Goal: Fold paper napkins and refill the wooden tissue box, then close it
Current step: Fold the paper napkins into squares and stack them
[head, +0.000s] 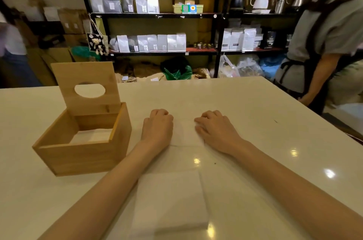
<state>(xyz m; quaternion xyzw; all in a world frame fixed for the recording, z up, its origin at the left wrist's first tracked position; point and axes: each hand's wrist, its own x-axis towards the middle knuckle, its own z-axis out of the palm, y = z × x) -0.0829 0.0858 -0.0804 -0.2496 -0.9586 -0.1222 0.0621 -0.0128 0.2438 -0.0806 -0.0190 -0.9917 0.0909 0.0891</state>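
A single white napkin (184, 135) lies flat on the white table, hard to tell apart from it. My left hand (157, 127) rests on its left side with fingers curled down onto the paper. On its right side, my right hand (214, 129) also has its fingers bent onto it. A stack of white napkins (170, 202) sits close to me between my forearms. The wooden tissue box (82, 153) stands at the left, its lid (86, 74) with an oval hole raised upright. Folded napkins (92, 135) lie inside the box.
The white table (255, 114) reaches to the far and right edges. A person in a grey shirt and dark apron (322, 43) stands at the table's right far corner. Another person (11, 47) is at the far left. Black shelves with bags and kettles (157, 23) fill the background.
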